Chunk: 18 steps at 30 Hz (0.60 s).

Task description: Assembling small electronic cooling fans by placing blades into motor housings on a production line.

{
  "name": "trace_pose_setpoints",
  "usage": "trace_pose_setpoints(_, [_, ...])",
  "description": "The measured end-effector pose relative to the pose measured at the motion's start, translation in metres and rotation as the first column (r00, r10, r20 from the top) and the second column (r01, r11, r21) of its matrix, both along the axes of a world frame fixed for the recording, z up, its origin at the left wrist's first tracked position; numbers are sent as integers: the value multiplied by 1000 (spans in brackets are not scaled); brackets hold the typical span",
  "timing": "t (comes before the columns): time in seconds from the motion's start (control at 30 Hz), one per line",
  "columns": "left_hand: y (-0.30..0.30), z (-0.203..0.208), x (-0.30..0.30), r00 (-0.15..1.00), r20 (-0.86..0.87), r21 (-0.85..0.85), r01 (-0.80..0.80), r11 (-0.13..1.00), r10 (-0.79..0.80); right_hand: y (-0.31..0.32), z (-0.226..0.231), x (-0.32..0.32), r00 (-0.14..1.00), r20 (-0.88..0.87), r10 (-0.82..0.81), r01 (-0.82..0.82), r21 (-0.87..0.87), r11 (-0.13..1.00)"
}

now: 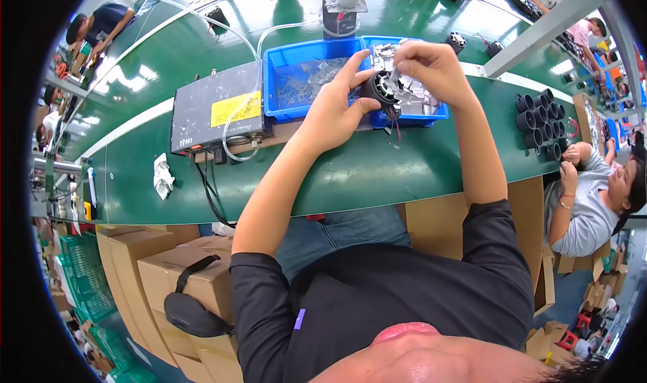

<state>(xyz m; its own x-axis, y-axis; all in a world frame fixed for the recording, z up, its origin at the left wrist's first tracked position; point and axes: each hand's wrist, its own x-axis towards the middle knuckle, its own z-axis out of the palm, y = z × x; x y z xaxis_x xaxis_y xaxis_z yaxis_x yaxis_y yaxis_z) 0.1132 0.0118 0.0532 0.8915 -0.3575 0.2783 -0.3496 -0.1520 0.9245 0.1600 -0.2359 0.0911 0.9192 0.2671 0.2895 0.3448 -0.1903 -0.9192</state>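
Observation:
My left hand (331, 113) is closed round the side of a black round motor housing (379, 92), thumb below and fingers above. The housing is tilted, its open end with metal parts turned to the right, and thin wires hang under it. At that open end my right hand (435, 73) pinches a small silvery metal piece (396, 75). Whether the piece touches the housing I cannot tell. Both hands are above a blue bin (426, 119) of silvery metal pieces (421, 100). To its left stands a second blue bin (271, 86) with grey scraps.
A dark control box (192, 117) with a yellow label and clear tubing stands left on the green table (337, 181). A crumpled white wrapper (162, 175) lies left of it. Several black cups (532, 120) are grouped at right, near a co-worker (586, 194). Cardboard boxes (182, 262) stand below left.

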Motion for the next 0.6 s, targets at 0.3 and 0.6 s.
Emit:
trace_pose_setpoints(0.3, [-2,-10,3,990,39,-25,134,991,-133,-10,7,3,921,46,386,-379,-120,918])
trace_pose_setpoints(0.6, [-5,-11,6,996,56,-110,75,991,-70,-11,-3,5,912,-7,410,-406,119,906])
